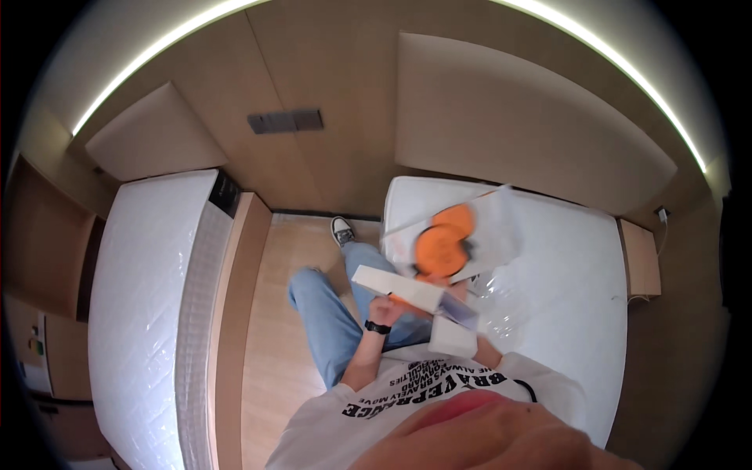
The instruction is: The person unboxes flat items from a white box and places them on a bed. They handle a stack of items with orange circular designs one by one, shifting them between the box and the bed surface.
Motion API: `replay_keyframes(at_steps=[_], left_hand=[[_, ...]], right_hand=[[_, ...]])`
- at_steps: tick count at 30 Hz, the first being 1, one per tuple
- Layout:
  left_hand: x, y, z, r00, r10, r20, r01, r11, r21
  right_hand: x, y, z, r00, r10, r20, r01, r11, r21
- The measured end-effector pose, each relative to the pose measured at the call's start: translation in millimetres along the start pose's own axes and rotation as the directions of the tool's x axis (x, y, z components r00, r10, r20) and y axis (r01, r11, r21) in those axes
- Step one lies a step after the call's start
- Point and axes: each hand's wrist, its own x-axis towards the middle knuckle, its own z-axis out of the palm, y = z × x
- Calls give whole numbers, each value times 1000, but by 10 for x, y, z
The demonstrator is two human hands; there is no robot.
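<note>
My left hand [384,311], with a black watch at its wrist, is closed around the side of a long white box [411,290]. The near end of the box is open, with a white flap [453,338] hanging out and a dark inside showing. My right hand [455,291] is mostly hidden behind the box. Its blurred fingers seem to grip the lower end of a clear plastic bag [497,231]. Rounded orange pieces with black edges [440,249] show in the bag, too smeared to name. The bag tilts over the mattress.
I sit on the near-left edge of a plastic-wrapped white mattress [560,274]. Another wrapped mattress [141,298] lies at the left, beside a wooden bed board [235,329]. Wooden floor [270,345] runs between them. A small wooden nightstand [641,258] stands at the right.
</note>
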Motion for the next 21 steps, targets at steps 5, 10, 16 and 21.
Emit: replay_keyframes(at_steps=[5, 10, 16, 21], left_hand=[[-672, 341, -193, 925, 176, -336, -167, 984, 56], [-1092, 859, -18, 884, 291, -366, -190, 939, 287], [-878, 1138, 427, 844, 267, -465, 105, 768, 631], [-421, 1288, 1420, 894, 140, -426, 329, 439, 836]], right_hand=[[-373, -359, 363, 939, -98, 331, -33, 929, 370], [-62, -752, 134, 850, 96, 517, -449, 647, 617], [-43, -246, 160, 609, 477, 634, -751, 604, 268], [-128, -285, 28, 581, 524, 623, -778, 582, 236]])
